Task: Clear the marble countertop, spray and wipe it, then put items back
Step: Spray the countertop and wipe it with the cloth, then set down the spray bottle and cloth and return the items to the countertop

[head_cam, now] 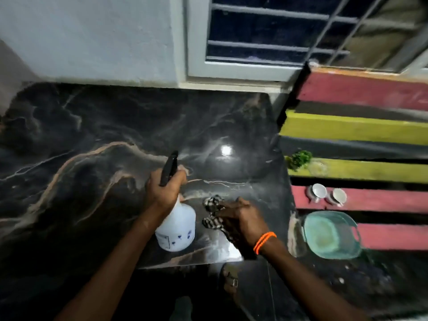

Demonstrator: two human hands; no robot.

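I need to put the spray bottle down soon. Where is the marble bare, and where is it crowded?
The marble countertop is bare from the left hand and spray bottle out to the left edge and back to the wall and window sill. The crowded spot is front right, where the right hand presses the checked cloth.

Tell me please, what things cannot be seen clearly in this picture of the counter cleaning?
Head view only:
- Spray bottle: the left hand covers its trigger and neck; the label print is too small to read.
- Checked cloth: partly under the right hand, so its full size is hidden.
- Two white cups on the striped mat: blurred, contents unclear.
- Teal tub: contents blurred.
- Marble countertop: cut off at the left edge.
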